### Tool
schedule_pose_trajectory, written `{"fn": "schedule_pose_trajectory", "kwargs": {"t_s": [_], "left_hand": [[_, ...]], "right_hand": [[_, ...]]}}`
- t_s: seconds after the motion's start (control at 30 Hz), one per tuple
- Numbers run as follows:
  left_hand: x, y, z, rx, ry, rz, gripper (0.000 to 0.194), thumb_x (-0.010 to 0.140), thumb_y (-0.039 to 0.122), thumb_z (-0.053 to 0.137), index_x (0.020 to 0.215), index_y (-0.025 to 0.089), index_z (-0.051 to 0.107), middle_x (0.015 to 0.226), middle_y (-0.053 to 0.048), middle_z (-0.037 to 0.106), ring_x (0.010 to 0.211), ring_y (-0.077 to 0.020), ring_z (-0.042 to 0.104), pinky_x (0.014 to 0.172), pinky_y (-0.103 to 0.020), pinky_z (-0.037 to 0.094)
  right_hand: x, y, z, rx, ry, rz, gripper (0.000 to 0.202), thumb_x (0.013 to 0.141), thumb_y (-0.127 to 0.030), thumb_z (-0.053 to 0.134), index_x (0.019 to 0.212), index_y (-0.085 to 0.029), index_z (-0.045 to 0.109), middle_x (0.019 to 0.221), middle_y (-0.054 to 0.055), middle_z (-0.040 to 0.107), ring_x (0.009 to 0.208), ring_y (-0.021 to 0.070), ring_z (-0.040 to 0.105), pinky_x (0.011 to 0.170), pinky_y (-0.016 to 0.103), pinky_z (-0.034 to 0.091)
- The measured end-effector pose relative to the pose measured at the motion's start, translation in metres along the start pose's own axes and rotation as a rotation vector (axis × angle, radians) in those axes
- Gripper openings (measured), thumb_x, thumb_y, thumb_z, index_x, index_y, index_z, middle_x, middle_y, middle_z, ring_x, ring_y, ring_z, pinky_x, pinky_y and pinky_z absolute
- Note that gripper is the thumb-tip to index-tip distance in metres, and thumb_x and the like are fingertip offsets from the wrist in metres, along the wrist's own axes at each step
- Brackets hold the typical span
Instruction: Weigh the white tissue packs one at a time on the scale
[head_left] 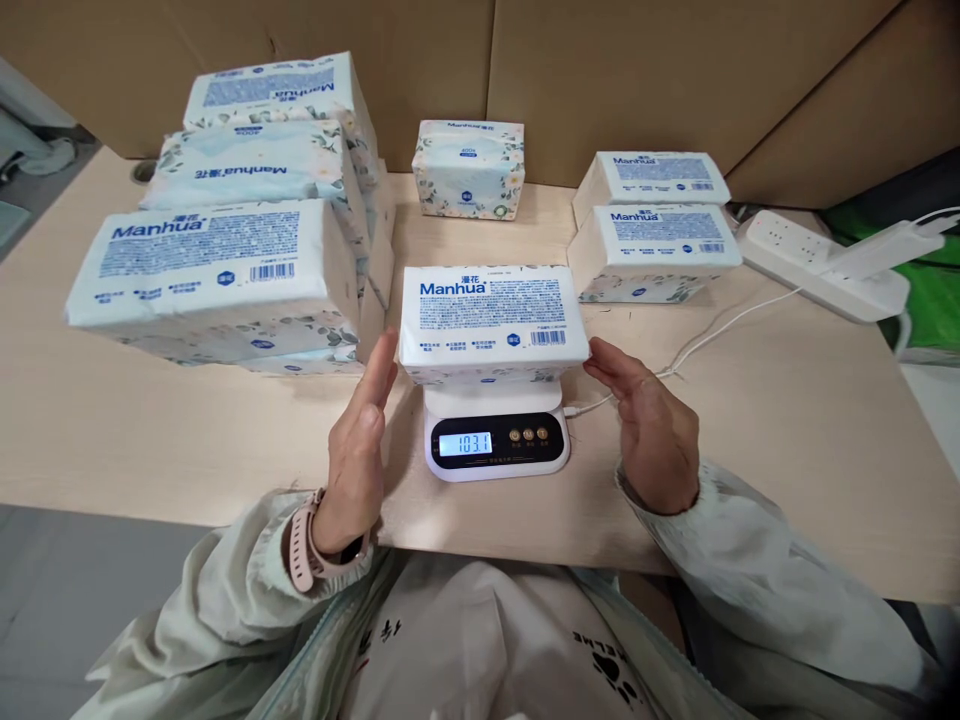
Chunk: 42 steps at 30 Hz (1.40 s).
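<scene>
In the head view a pack of tissues [493, 318] with blue print lies on a white digital scale [498, 440], whose lit display appears to read 103.1. My left hand [358, 450] is upright just left of the pack, fingers stretched out and a small gap between them and its side. On the other side my right hand [645, 425] is open too, its fingertips close by the pack's right corner; whether they touch it I cannot tell. Neither hand grips anything. The scale's platform is mostly hidden under the pack.
Stacked tissue packs [214, 265] stand at the left. A single pack [469, 172] sits at the back, and two packs [656, 250] lie at the right. A white cable [705, 340] runs from the scale toward a power strip [821, 265]. Cardboard [615, 80] walls the back.
</scene>
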<state>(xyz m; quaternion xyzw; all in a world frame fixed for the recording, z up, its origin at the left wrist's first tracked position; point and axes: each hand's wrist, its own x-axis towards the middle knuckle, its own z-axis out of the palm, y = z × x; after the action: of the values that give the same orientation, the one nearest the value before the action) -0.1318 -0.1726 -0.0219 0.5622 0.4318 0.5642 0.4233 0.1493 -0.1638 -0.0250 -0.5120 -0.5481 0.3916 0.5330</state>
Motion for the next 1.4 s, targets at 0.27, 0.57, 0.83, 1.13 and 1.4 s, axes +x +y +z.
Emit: {"fn": "schedule_pose_trajectory", "kwargs": {"t_s": [0.27,0.57,0.83,1.13,1.4], "left_hand": [[0.001,-0.001,-0.001,-0.01,0.018,-0.012,0.049,0.114,0.049,0.047,0.161,0.042,0.057,0.173,0.006,0.049,0.169,-0.0301,0.035,0.142,-0.053,0.03],[0.0,0.0,-0.001,-0.008,0.024,-0.019,0.048,0.114,0.047,0.052,0.161,0.04,0.058,0.174,0.002,0.048,0.168,-0.0322,0.035,0.141,-0.055,0.032],[0.001,-0.001,-0.001,-0.029,0.036,-0.016,0.048,0.113,0.047,0.056,0.159,0.039,0.06,0.172,0.002,0.051,0.167,-0.0327,0.038,0.141,-0.055,0.033],[0.002,0.001,0.0,-0.035,0.029,-0.03,0.047,0.113,0.048,0.054,0.159,0.04,0.061,0.172,0.003,0.051,0.167,-0.0308,0.039,0.14,-0.051,0.036],[0.002,-0.001,0.001,-0.058,0.059,-0.028,0.047,0.112,0.047,0.056,0.157,0.038,0.063,0.17,0.0,0.054,0.165,-0.0323,0.042,0.139,-0.054,0.037]], "right_hand": [[-0.001,0.002,0.0,0.023,0.0,-0.01,0.042,0.113,-0.053,0.047,0.141,-0.037,0.075,0.147,-0.001,0.076,0.144,0.0299,0.067,0.13,0.061,0.047],[-0.001,0.001,0.001,0.026,-0.007,-0.02,0.043,0.113,-0.054,0.047,0.141,-0.038,0.075,0.146,-0.002,0.077,0.144,0.0305,0.067,0.129,0.062,0.048],[-0.001,0.005,0.0,0.067,-0.012,-0.064,0.038,0.114,-0.048,0.048,0.141,-0.041,0.075,0.146,-0.005,0.077,0.142,0.0277,0.068,0.128,0.057,0.048],[0.0,0.007,0.0,0.089,-0.026,-0.088,0.038,0.115,-0.047,0.047,0.141,-0.042,0.074,0.147,-0.006,0.076,0.141,0.028,0.068,0.125,0.056,0.049],[0.001,0.012,0.0,0.06,-0.031,-0.098,0.039,0.116,-0.045,0.045,0.144,-0.043,0.073,0.147,-0.005,0.076,0.14,0.0284,0.069,0.123,0.057,0.052]]}}
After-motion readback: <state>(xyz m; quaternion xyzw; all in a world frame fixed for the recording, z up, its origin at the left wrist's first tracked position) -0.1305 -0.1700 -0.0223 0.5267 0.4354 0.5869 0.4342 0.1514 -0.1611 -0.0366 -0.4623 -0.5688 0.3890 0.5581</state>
